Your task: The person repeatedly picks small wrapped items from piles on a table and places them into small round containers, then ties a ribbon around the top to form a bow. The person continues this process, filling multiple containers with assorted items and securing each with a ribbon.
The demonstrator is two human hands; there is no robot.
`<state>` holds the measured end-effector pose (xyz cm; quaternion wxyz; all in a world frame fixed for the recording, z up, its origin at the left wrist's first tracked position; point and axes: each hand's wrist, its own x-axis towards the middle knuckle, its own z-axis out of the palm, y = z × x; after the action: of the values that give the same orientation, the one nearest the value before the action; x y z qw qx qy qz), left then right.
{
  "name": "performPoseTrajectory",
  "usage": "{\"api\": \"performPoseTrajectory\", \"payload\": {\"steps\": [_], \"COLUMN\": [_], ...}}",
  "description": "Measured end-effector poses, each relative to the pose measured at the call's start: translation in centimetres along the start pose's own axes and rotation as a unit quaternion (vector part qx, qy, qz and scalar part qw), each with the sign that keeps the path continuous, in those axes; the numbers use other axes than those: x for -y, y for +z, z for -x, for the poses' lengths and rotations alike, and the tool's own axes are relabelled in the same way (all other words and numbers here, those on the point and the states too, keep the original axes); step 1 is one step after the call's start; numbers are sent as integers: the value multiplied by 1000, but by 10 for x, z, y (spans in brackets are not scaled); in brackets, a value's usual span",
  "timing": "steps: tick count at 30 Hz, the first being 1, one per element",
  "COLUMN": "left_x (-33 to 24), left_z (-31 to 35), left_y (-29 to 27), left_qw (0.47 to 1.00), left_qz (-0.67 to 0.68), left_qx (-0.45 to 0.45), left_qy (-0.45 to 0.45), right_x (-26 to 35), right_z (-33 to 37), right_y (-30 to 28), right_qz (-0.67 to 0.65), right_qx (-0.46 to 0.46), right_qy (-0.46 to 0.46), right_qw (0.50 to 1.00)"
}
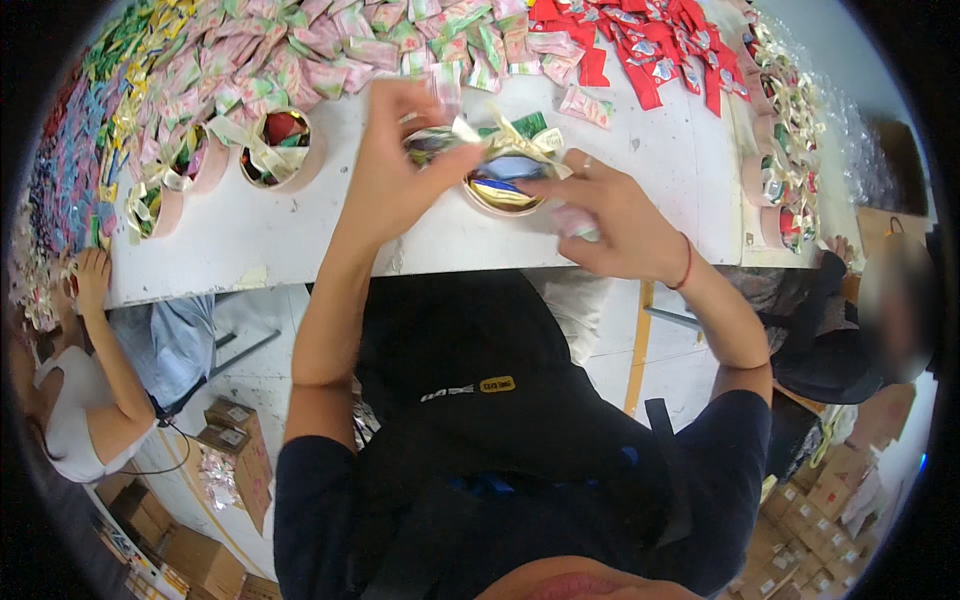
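Note:
A round pale box [505, 207] full of small wrapped packets stands in front of me near the table edge, with a cream ribbon [525, 140] across its far side. My left hand [400, 170] is over a second filled round box [428, 143], its thumb apart from the curled fingers and slightly blurred. A pink packet [446, 88] lies just beyond those fingertips. With my right hand [625, 215] I grip a pink-and-white wrapped packet [577, 222] under the palm, while the index finger reaches into the front box among blue and yellow packets.
Heaps of pink packets [330, 50] and red packets [650, 45] cover the far side of the white table [650, 170]. More ribboned round boxes [283, 150] stand at left and along the right table. One person [100, 400] sits at left, another [840, 320] at right.

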<state>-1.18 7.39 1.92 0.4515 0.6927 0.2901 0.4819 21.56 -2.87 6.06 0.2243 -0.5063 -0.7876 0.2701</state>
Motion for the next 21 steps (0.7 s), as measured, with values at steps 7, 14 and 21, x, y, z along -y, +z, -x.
{"api": "performPoseTrajectory", "payload": {"steps": [7, 14, 21], "left_x": [-39, -46, -56], "left_z": [50, 37, 31], "left_y": [2, 27, 31], "left_qw": [986, 980, 952], "left_qz": [107, -176, -259], "left_qx": [61, 84, 161], "left_qy": [-111, 34, 39], "right_x": [-10, 7, 6], "right_z": [26, 23, 20], "right_y": [34, 43, 47], "right_qz": [-497, -428, -196], "right_qx": [-249, -276, -263], "right_qy": [162, 156, 39], "right_qw": [815, 846, 944]}}
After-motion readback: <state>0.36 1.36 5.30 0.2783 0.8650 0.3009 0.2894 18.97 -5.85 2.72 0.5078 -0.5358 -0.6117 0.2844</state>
